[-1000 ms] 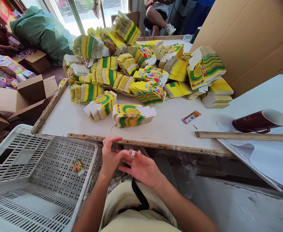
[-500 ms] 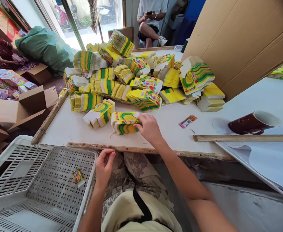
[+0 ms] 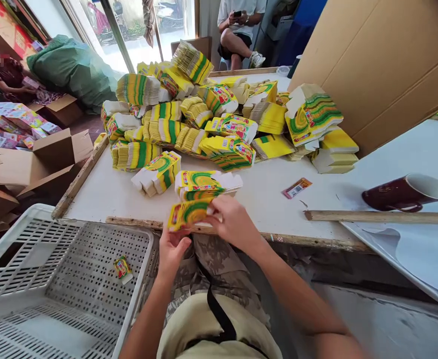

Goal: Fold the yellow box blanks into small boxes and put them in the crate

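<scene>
My right hand (image 3: pixel 228 219) pinches a flat yellow-and-green printed carton (image 3: pixel 189 213) by its right end, above the table's front edge. Below the carton's left end is my left hand (image 3: pixel 174 249), fingers reaching up to it and the thumb apart. Just behind lies a stack of the same flat cartons (image 3: pixel 204 183), white flaps pointing right. A second small stack (image 3: pixel 159 172) lies to its left, tilted. One small carton (image 3: pixel 123 269) with an open white flap rests in the white plastic crate (image 3: pixel 152 244).
A large pile of carton bundles (image 3: pixel 189 112) covers the table's back. To the right are a small packet (image 3: pixel 296 188), a dark mug (image 3: pixel 394 194) and a wooden strip (image 3: pixel 375 216). A cardboard sheet (image 3: pixel 353 65) stands behind. Two people sit beyond the table.
My right hand has drawn a carton off the front stack towards me. My left hand has risen slightly to the carton's left end. The stack's white flaps are now uncovered.
</scene>
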`<act>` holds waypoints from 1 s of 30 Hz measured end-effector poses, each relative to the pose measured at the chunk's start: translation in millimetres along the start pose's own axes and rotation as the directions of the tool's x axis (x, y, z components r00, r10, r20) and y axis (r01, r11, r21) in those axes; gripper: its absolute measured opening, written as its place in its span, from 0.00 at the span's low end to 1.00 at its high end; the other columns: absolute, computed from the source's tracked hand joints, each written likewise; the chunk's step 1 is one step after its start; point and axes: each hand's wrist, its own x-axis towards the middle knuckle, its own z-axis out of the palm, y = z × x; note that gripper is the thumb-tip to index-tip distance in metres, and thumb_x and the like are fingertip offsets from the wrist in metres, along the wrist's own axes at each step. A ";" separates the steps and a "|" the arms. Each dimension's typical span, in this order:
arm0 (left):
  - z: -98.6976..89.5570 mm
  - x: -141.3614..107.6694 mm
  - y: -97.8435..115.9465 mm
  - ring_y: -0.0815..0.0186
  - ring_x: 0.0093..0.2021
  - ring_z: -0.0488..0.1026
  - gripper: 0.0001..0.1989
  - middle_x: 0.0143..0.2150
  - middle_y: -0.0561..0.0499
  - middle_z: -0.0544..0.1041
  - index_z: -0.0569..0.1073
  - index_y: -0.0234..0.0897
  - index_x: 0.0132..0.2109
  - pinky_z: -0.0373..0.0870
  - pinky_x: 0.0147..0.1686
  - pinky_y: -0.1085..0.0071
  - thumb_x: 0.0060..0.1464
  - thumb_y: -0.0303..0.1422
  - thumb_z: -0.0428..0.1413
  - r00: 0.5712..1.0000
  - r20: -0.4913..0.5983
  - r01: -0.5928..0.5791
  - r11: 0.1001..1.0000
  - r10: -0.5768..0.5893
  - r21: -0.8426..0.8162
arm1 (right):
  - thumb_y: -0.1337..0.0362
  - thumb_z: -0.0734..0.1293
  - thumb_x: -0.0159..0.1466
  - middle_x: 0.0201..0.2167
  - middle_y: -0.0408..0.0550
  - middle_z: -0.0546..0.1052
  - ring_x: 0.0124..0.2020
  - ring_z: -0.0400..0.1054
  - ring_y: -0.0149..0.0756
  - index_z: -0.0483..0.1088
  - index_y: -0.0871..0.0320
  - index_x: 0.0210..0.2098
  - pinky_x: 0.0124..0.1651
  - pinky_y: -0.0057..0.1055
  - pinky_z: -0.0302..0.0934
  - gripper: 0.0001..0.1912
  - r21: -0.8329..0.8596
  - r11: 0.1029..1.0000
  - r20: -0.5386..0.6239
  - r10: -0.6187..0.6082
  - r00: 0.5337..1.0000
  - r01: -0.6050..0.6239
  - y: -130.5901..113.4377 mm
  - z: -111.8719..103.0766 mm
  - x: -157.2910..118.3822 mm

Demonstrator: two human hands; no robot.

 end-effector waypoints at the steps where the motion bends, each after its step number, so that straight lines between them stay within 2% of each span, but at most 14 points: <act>1: 4.7 0.4 1.8 0.54 0.51 0.76 0.32 0.53 0.41 0.76 0.70 0.42 0.57 0.75 0.49 0.59 0.47 0.49 0.64 1.000 0.014 -0.014 0.997 0.015 -0.073 | 0.68 0.71 0.60 0.30 0.46 0.72 0.35 0.65 0.40 0.65 0.55 0.29 0.36 0.33 0.58 0.10 0.069 0.997 0.081 -0.023 0.996 0.017 -6.4 3.1 -7.1; 3: 14.0 0.4 6.0 0.52 0.56 0.73 0.31 0.58 0.42 0.73 0.68 0.45 0.59 0.72 0.53 0.55 0.51 0.52 0.60 0.999 0.044 -0.019 0.981 0.028 -0.194 | 0.69 0.71 0.59 0.28 0.44 0.71 0.32 0.65 0.37 0.63 0.55 0.27 0.34 0.31 0.56 0.11 0.199 0.980 0.189 -0.027 0.982 -0.012 -15.6 13.0 -19.4; 5: 22.5 0.0 11.0 0.54 0.55 0.74 0.24 0.55 0.44 0.76 0.71 0.45 0.55 0.72 0.54 0.55 0.56 0.52 0.55 0.999 0.027 -0.014 0.969 0.022 -0.246 | 0.69 0.70 0.59 0.27 0.42 0.71 0.30 0.64 0.35 0.63 0.55 0.26 0.33 0.30 0.56 0.11 0.332 0.938 0.199 0.034 0.979 -0.100 -21.6 26.6 -29.0; 7: 29.1 0.2 15.9 0.56 0.50 0.75 0.22 0.48 0.45 0.78 0.73 0.44 0.48 0.73 0.52 0.56 0.57 0.53 0.51 0.997 -0.077 -0.045 0.973 0.028 -0.225 | 0.68 0.70 0.59 0.27 0.41 0.71 0.29 0.64 0.34 0.64 0.55 0.28 0.33 0.30 0.58 0.09 0.491 0.850 0.172 0.122 0.978 -0.192 -27.5 41.0 -37.3; 9: 33.1 1.4 19.9 0.57 0.46 0.75 0.24 0.42 0.46 0.76 0.72 0.44 0.45 0.73 0.49 0.58 0.57 0.56 0.47 0.973 -0.224 -0.100 0.980 0.060 -0.170 | 0.67 0.69 0.58 0.29 0.41 0.72 0.30 0.65 0.33 0.65 0.55 0.32 0.34 0.29 0.60 0.07 0.627 0.737 0.175 0.182 0.968 -0.252 -34.6 53.5 -45.2; 11: 34.4 3.1 22.1 0.59 0.40 0.74 0.27 0.37 0.46 0.74 0.71 0.44 0.42 0.74 0.45 0.60 0.57 0.60 0.42 0.944 -0.320 -0.130 0.981 0.077 -0.147 | 0.66 0.70 0.58 0.30 0.40 0.72 0.31 0.66 0.33 0.65 0.55 0.36 0.35 0.29 0.61 0.09 0.682 0.674 0.196 0.205 0.959 -0.283 -41.0 61.9 -52.1; 14: 33.3 4.8 21.5 0.62 0.33 0.71 0.32 0.30 0.48 0.70 0.70 0.43 0.37 0.74 0.39 0.63 0.56 0.64 0.37 0.932 -0.358 -0.126 0.975 0.053 -0.183 | 0.68 0.70 0.58 0.31 0.40 0.72 0.32 0.66 0.33 0.65 0.54 0.37 0.35 0.29 0.62 0.11 0.662 0.695 0.208 0.189 0.960 -0.280 -45.0 66.6 -57.8; 16: 31.8 5.4 19.1 0.62 0.32 0.70 0.35 0.29 0.49 0.69 0.70 0.43 0.36 0.73 0.37 0.65 0.53 0.66 0.35 0.935 -0.352 -0.110 0.972 0.030 -0.208 | 0.70 0.70 0.57 0.33 0.41 0.72 0.33 0.66 0.33 0.65 0.54 0.39 0.35 0.29 0.62 0.12 0.657 0.709 0.209 0.156 0.965 -0.257 -43.7 67.5 -58.4; 18: 30.4 5.7 15.9 0.62 0.33 0.71 0.38 0.29 0.48 0.70 0.71 0.43 0.36 0.73 0.36 0.66 0.51 0.69 0.34 0.943 -0.333 -0.096 0.970 0.017 -0.222 | 0.70 0.69 0.58 0.35 0.43 0.72 0.35 0.66 0.35 0.65 0.54 0.40 0.36 0.29 0.63 0.12 0.638 0.739 0.187 0.123 0.975 -0.216 -41.3 68.8 -57.9; 22: 26.5 5.0 10.8 0.59 0.40 0.73 0.42 0.34 0.46 0.74 0.73 0.42 0.38 0.74 0.38 0.65 0.46 0.72 0.36 0.955 -0.298 -0.087 0.968 0.014 -0.235 | 0.69 0.68 0.62 0.34 0.47 0.73 0.36 0.66 0.39 0.68 0.54 0.38 0.39 0.34 0.62 0.06 0.478 0.875 0.085 0.047 0.995 -0.082 -36.9 71.5 -56.4; 25: 20.5 1.7 9.3 0.57 0.42 0.74 0.44 0.38 0.45 0.76 0.74 0.41 0.40 0.75 0.40 0.64 0.40 0.74 0.40 0.960 -0.278 -0.092 0.966 0.021 -0.243 | 0.68 0.66 0.63 0.33 0.48 0.75 0.36 0.68 0.41 0.71 0.54 0.36 0.38 0.34 0.62 0.02 0.437 0.898 0.036 0.050 0.998 -0.060 -31.7 68.5 -53.5; 27: 15.2 -1.2 7.2 0.58 0.41 0.75 0.40 0.39 0.46 0.77 0.75 0.41 0.41 0.75 0.40 0.64 0.38 0.72 0.49 0.959 -0.285 -0.077 0.966 0.003 -0.248 | 0.66 0.67 0.63 0.31 0.46 0.77 0.34 0.69 0.39 0.72 0.54 0.34 0.37 0.33 0.62 0.02 0.480 0.870 0.024 0.112 0.993 -0.110 -27.8 65.0 -50.9; 30: 7.9 -4.4 -0.7 0.66 0.36 0.75 0.23 0.35 0.51 0.78 0.76 0.41 0.39 0.74 0.38 0.71 0.46 0.55 0.63 0.941 -0.335 -0.036 0.970 -0.047 -0.239 | 0.65 0.68 0.62 0.26 0.43 0.77 0.28 0.68 0.36 0.74 0.55 0.30 0.33 0.31 0.61 0.04 0.545 0.821 0.054 0.167 0.985 -0.169 -24.8 63.2 -48.8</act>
